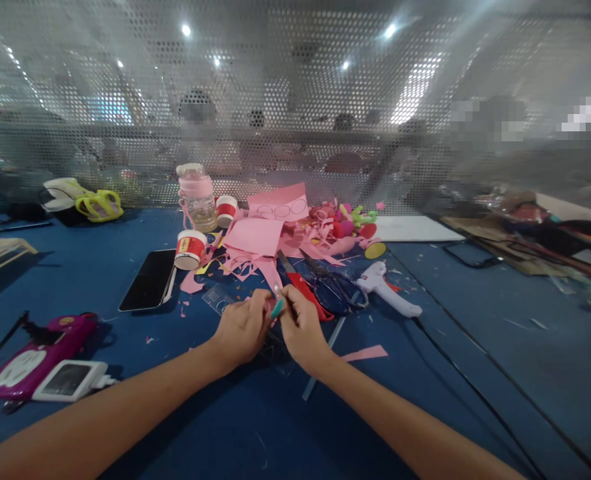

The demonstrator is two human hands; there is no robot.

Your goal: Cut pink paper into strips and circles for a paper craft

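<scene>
Both forearms reach in from six o'clock over the blue table (475,320), meeting near centre. At eight o'clock lie a magenta case (35,357) and a small white device (70,380); a black phone (150,280) sits at ten o'clock. The left hand (243,330) is curled, its fingertips pinching a small pink paper piece (274,301) with a teal bit on it. Touching it, the right hand (300,327) is also closed, pinching the same piece from the other side. At twelve o'clock pink paper scraps (255,240), two red-and-white cups (190,249) and a pink bottle (196,197) are heaped. Just beyond the hands lie scissors (333,283), and a white glue gun (390,290) at two o'clock.
</scene>
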